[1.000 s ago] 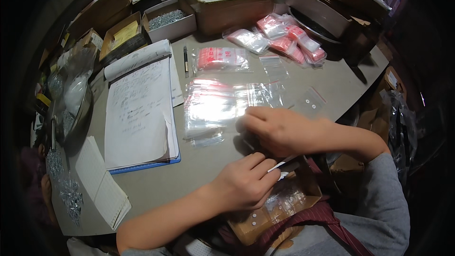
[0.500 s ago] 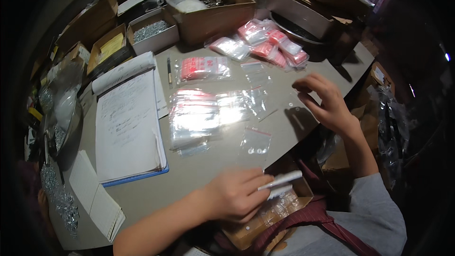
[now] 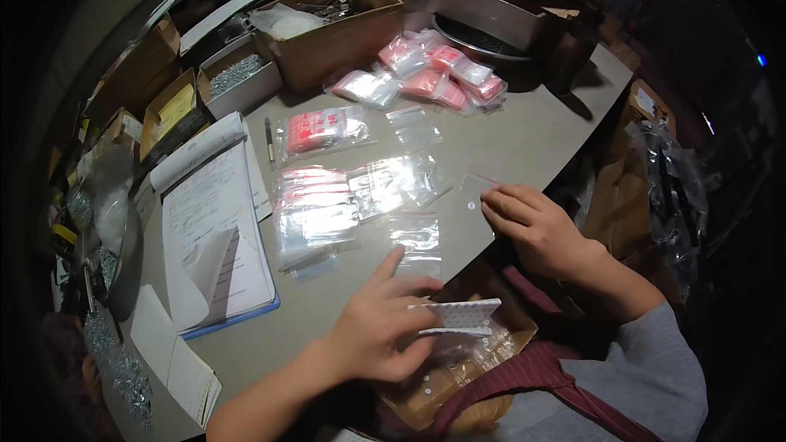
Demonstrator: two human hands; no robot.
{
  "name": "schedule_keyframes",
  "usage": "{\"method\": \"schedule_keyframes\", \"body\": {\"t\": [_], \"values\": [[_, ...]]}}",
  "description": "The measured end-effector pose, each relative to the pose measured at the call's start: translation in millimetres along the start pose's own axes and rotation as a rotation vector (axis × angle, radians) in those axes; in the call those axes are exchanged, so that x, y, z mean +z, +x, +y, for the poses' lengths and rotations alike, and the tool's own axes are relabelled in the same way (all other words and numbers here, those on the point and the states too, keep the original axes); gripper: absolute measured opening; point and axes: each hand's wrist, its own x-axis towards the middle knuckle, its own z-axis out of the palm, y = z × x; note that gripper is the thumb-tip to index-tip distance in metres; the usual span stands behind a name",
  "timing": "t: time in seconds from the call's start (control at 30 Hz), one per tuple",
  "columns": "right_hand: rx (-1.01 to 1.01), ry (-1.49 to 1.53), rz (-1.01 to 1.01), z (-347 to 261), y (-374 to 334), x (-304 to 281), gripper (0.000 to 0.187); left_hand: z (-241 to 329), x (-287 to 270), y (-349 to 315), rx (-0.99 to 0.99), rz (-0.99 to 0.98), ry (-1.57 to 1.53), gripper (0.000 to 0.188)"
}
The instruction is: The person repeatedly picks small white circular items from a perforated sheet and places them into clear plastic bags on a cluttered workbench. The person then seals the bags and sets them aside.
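Settling at the desk's near right edge, my right hand point(image 3: 536, 225) meets the lower part of a clear zip bag point(image 3: 477, 183) with a small round white piece point(image 3: 472, 205) showing in it. Half a second earlier that hand hung raised over the desk point(image 3: 524, 139) with its fingers well parted; now they lie close together, bent and pointing left, the gap narrow (whether they pinch the plastic I cannot tell).

My left hand point(image 3: 372, 327), a blur in the earlier frame, now shows clearly. Its index finger points forward, at the left side of a second clear bag point(image 3: 416, 239), while the other fingers and thumb hold a folded white dotted strip point(image 3: 463, 315) above the open brown box point(image 3: 409, 399) at my lap. Both forearms come up from the lower edge, the left slanting to the right, the right bent at the elbow and angled inward.

Beyond my left hand, the stack of clear bags point(image 3: 315, 217) lies as before, beside the notepad point(image 3: 205, 213), whose top page, flatter a moment ago, has curled up at its lower part.
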Motion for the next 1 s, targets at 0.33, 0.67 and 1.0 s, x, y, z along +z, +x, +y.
{"method": "schedule_keyframes", "body": {"t": [0.33,0.67,1.0], "values": [[-0.132,1.061,0.013,-13,3,4,0.029,4,3,-4,-0.008,-0.095,-0.397,0.016],[-0.070,0.584,0.105,2,130,32,0.066,2,0,-1,-0.037,-0.198,-0.336,0.015],[-0.365,0.097,-0.012,12,206,62,0.048,-1,8,-9,-0.012,-0.206,-0.280,0.015]]}}
